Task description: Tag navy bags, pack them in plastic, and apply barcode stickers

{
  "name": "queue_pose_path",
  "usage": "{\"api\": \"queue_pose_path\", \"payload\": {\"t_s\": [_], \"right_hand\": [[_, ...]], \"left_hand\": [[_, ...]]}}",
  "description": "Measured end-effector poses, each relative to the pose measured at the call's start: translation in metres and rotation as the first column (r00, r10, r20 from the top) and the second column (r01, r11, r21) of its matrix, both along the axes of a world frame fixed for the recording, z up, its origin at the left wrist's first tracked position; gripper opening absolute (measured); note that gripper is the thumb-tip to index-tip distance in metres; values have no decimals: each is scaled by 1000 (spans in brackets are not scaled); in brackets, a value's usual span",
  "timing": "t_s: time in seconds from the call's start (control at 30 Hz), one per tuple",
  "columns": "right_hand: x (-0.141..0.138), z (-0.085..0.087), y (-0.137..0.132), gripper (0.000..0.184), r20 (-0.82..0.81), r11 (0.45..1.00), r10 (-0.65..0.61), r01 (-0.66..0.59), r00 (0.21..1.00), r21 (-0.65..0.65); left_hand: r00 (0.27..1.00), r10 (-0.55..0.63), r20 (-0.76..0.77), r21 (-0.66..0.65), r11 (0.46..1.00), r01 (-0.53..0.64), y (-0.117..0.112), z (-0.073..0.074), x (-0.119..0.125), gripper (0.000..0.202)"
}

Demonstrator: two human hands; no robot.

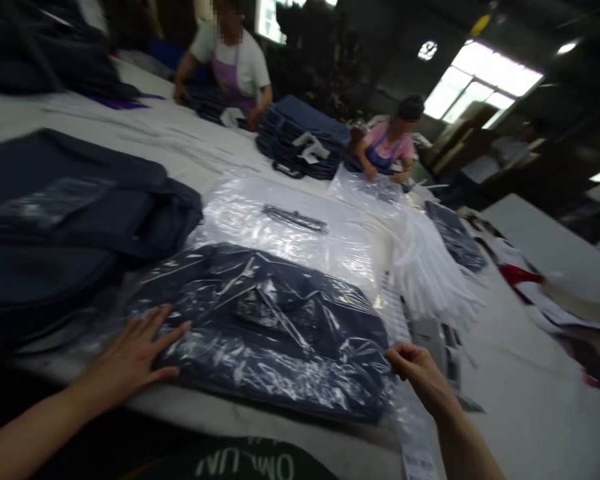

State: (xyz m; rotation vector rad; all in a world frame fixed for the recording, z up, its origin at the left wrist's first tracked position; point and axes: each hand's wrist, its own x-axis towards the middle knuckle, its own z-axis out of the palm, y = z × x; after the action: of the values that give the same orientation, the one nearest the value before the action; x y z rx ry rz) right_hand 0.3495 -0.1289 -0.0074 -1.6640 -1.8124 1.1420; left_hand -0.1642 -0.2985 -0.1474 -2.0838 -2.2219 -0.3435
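A dark navy bag (280, 320) lies flat before me inside a clear plastic sleeve (300, 380), whose wrinkled film catches the light. My left hand (140, 350) rests on the sleeve's left end with fingers spread. At the opposite end, my right hand (415, 367) pinches the film's right edge between thumb and fingers. Just beyond the wrapped bag is a stack of flat clear plastic bags (290, 233) with a dark printed mark on top. A larger navy bag (70, 220), not wrapped, sits to the left.
White strips (425, 267) lie in a bundle to the right, near a grey device (430, 340). Folded navy bags (303, 137) are stacked across the white table (520, 373). Two people (235, 60) work with their hands on the far side. Mixed fabric pieces lie far right.
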Motion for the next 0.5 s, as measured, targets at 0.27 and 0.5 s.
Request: {"api": "queue_pose_path", "payload": {"t_s": [0.27,0.5], "right_hand": [[-317,6,23,36,-103,521,836,-838,539,-161],[-451,-37,2,39,597,371,779,-908,191,-194]], "left_hand": [[986,9,164,-159,987,17,-1,19,6,102],[968,30,249,-227,973,29,-5,14,6,110]]}}
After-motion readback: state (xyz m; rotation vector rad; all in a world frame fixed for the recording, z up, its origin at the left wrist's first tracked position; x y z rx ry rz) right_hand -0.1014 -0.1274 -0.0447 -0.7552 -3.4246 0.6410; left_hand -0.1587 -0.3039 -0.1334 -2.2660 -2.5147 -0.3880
